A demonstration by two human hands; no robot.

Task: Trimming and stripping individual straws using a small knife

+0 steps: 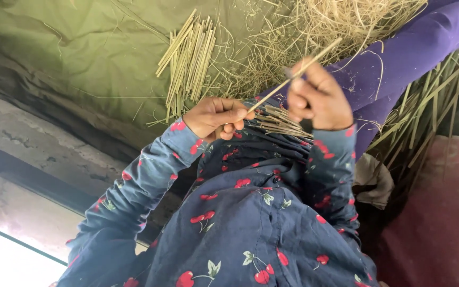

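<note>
Straw stalk (293,74): spans both hands, its long axis slanting from lower left up to upper right.
Left hand (214,118): closed, pinching the stalk's lower end.
Right hand (317,98): curled shut around the upper part, a small dark tool seemingly alongside.
Cut stalk bundle (188,64): on green cloth (81,58), beyond the left hand.
Loose straw (336,21): beyond the right.

Soft daylight, blown-out glare btm left corner, shadow at left, slight motion blur on right hand (319,98).
</note>
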